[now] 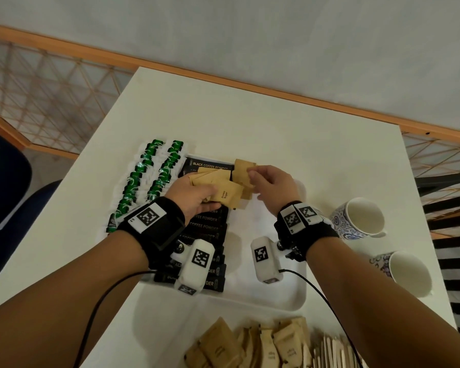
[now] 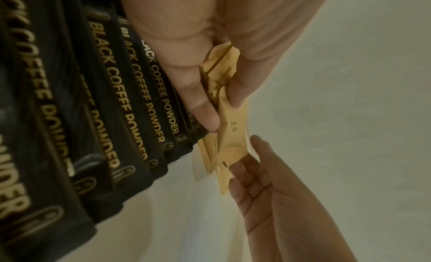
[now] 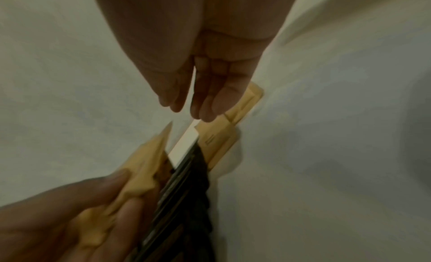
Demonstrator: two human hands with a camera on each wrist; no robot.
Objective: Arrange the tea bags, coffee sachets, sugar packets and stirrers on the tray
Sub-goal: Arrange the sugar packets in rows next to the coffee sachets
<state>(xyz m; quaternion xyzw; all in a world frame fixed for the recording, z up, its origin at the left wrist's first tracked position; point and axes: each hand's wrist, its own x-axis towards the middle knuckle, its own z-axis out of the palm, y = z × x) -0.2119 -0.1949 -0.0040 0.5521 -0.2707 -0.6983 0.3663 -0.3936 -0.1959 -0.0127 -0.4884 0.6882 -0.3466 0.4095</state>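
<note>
A white tray (image 1: 276, 293) holds two columns of green tea bags (image 1: 144, 181) and a row of black coffee sachets (image 1: 207, 227) (image 2: 116, 100). My left hand (image 1: 205, 196) (image 2: 221, 114) grips a fan of brown sugar packets (image 1: 227, 193) (image 2: 231, 136) (image 3: 140, 173) above the sachets. A few sugar packets (image 1: 243, 168) (image 3: 217, 142) lie at the tray's far end. My right hand (image 1: 252, 179) (image 3: 186, 109) hovers over them with thumb and fingers straight and slightly apart, holding nothing, close to the tips of the held packets.
A loose pile of sugar packets (image 1: 237, 346) and wooden stirrers (image 1: 329, 351) lie at the table's near edge. Two patterned mugs (image 1: 361, 217) (image 1: 406, 274) lie on their sides right of the tray. A dark chair stands at the left.
</note>
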